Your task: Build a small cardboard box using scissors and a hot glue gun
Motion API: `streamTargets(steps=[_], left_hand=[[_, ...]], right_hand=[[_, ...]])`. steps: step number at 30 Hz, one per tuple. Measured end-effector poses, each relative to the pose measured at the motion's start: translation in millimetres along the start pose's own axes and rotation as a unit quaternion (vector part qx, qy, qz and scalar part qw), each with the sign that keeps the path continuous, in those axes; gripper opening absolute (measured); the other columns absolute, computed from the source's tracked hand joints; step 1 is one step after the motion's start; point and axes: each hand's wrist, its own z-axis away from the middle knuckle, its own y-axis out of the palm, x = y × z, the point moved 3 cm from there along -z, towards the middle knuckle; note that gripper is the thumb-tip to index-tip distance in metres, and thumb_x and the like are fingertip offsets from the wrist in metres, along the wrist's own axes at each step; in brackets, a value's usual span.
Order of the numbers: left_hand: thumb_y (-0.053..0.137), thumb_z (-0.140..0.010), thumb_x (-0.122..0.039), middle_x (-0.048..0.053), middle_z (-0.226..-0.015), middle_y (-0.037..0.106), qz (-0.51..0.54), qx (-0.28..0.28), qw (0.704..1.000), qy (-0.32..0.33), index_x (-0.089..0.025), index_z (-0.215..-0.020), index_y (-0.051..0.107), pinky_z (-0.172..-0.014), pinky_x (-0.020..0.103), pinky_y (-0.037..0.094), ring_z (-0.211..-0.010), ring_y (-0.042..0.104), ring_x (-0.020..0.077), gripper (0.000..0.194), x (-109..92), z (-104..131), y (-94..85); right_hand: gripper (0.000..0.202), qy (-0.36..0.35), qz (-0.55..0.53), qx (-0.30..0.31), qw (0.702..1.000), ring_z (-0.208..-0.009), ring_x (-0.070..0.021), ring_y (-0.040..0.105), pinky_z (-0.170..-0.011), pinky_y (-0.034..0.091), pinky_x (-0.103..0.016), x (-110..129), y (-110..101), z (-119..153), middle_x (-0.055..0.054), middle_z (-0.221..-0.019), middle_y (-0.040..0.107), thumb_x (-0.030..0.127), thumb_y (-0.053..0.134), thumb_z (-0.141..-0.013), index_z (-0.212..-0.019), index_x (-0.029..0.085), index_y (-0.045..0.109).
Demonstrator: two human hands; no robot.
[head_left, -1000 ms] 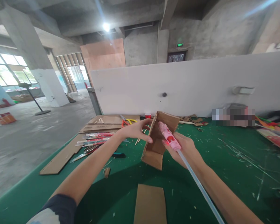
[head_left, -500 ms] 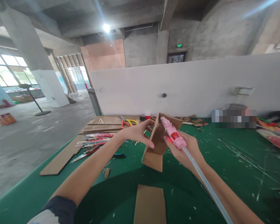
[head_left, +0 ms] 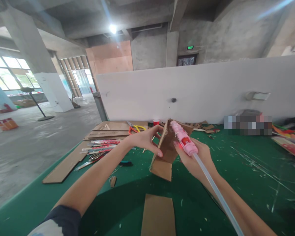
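A folded cardboard piece [head_left: 162, 167] stands tilted above the green table, its left panel gripped by my left hand [head_left: 148, 141], thumb on the inner side. My right hand [head_left: 195, 157] is wrapped round a pink glue gun [head_left: 185, 141] with a long clear glue stick [head_left: 215, 190] sticking out of its back. The gun's nozzle is at the upper inner corner of the cardboard, where the panels meet. A flat cardboard rectangle [head_left: 158, 216] lies on the table nearest to me.
On the left lie cardboard sheets [head_left: 68, 164], packaged sticks [head_left: 100, 146], scissors and pliers with yellow and orange handles [head_left: 136, 128]. A red cup [head_left: 156, 122] and cardboard scraps [head_left: 206, 127] are by the white partition [head_left: 199, 88]. Glue strands lie on the right.
The glue gun and my right hand have shifted very slightly to the right in view. Both hands keep their hold on the same things.
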Motion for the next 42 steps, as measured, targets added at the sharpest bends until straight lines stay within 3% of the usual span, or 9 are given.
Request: streamTargets(steps=[17,25,32,37,42], left_hand=[[0.084,-0.054,-0.032,0.015,-0.131,0.044,0.016,0.004,1.0,0.007,-0.024,-0.125,0.04,-0.074,0.037,0.054,-0.119,0.046,0.0328,0.084,4.7,-1.1,-0.5],[0.083,-0.055,-0.029,0.014,-0.132,0.042,0.023,0.003,1.0,0.007,-0.025,-0.126,0.04,-0.076,0.038,0.055,-0.12,0.046,0.0326,0.084,5.6,-1.3,-1.1],[0.083,-0.056,-0.033,0.014,-0.138,0.038,0.018,0.003,1.0,0.004,-0.027,-0.128,0.04,-0.08,0.042,0.054,-0.121,0.046,0.0331,0.085,1.6,-0.7,0.1],[0.084,-0.055,-0.033,0.014,-0.139,0.036,0.012,0.003,1.0,-0.002,-0.028,-0.131,0.037,-0.082,0.041,0.054,-0.123,0.045,0.0325,0.09,-0.2,0.1,-0.1],[0.084,-0.056,-0.034,0.015,-0.14,0.035,0.016,0.01,1.0,-0.004,-0.028,-0.132,0.037,-0.08,0.04,0.054,-0.122,0.045,0.0324,0.089,1.6,-0.1,-1.3]], right_hand=[[0.031,-0.024,0.012,-0.006,1.0,-0.045,-0.0099,0.043,-0.047,0.033,-0.023,-0.5,-1.1,2.3,0.002,-0.053,0.05,0.03,0.054,-0.084,-0.056,0.021,0.044],[0.025,-0.026,0.026,0.02,0.999,-0.048,-0.0112,0.048,-0.05,0.035,-0.023,-4.2,4.7,5.7,0.001,-0.056,0.054,0.029,0.056,-0.083,-0.061,0.02,0.047],[0.026,-0.047,0.038,-0.013,0.998,-0.046,-0.0109,0.048,-0.05,0.035,-0.023,-1.3,2.1,4.5,0.001,-0.055,0.054,0.027,0.055,-0.084,-0.06,0.02,0.049],[0.025,-0.059,0.046,0.006,0.997,-0.047,-0.0112,0.049,-0.05,0.036,-0.023,-4.1,4.6,7.0,0.001,-0.054,0.055,0.028,0.055,-0.084,-0.061,0.02,0.051],[0.024,-0.035,0.044,0.007,0.998,-0.053,-0.0126,0.054,-0.053,0.039,-0.023,-5.5,4.7,8.0,-0.001,-0.06,0.059,0.031,0.054,-0.085,-0.065,0.019,0.054]])
